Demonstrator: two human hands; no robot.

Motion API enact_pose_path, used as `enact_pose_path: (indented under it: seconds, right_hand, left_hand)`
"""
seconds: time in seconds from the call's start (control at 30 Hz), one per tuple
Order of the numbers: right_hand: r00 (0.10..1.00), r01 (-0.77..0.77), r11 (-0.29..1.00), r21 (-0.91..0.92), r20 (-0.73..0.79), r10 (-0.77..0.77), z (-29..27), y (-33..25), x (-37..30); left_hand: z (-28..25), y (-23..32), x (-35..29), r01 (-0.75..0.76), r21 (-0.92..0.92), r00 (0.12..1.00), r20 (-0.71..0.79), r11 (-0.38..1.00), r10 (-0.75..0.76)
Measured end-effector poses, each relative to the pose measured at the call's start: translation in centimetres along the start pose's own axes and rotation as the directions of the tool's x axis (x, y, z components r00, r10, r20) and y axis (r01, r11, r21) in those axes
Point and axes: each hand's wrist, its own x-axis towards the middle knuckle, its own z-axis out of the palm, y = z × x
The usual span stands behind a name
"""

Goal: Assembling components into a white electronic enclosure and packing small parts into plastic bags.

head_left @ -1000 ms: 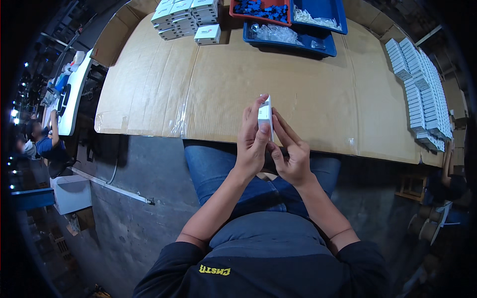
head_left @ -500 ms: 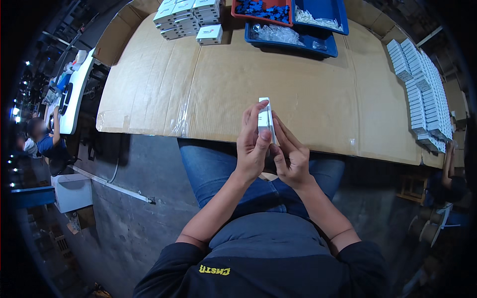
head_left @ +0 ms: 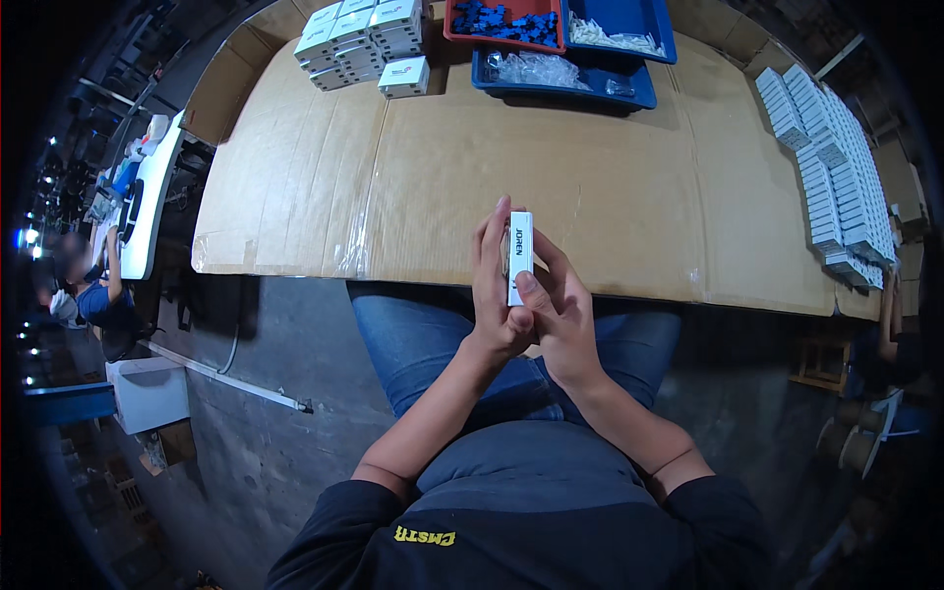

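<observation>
A small white box (head_left: pixel 521 246) stands between my two hands, just in front of the table's near edge. Its narrow side, with dark print, faces up. My left hand (head_left: pixel 495 300) closes against the left side, fingers extended along it and thumb near the lower end. From the right, my right hand (head_left: pixel 568 323) grips the same box, its thumb pressed on the near end of the printed side. The box's underside and the fingertips behind it are hidden.
Brown cardboard (head_left: pixel 462 167) covers the table. At the back are stacked white boxes (head_left: pixel 359 44), a red tray (head_left: pixel 506 39) of blue pieces, and blue trays (head_left: pixel 629 93) with clear and white parts. More white boxes (head_left: pixel 836 177) line the right. People sit at both sides.
The white box has been turned so its printed narrow side shows. My right thumb has moved onto that side, and my left thumb has dropped lower. The view has shifted slightly.
</observation>
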Motion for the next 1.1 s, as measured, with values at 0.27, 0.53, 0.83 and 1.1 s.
enact_pose_path:
  seconds: [0.27,0.53,0.83,1.1]
  right_hand:
    - [0.988,0.156,0.986,-0.065,0.006,-0.156,0.2,1.0,-0.3]
    - [0.986,0.166,0.962,-0.218,0.071,-0.154,-0.5,1.4,-1.3]
    - [0.924,0.381,0.811,-0.443,0.155,-0.349,-1.2,1.7,-1.6]
    - [0.918,0.393,0.794,-0.463,0.155,-0.364,-0.6,1.6,-0.5]
  left_hand:
    - [-0.1,-0.7,0.5,-0.217,0.117,0.973,-0.052,0.969,0.224]
    - [0.3,-0.4,0.4,-0.310,0.048,0.940,-0.137,0.950,0.313]
    - [0.7,-0.4,0.2,-0.346,0.097,0.926,-0.124,0.933,0.357]
    - [0.6,-0.7,0.3,-0.276,0.030,0.948,-0.153,0.961,0.278]
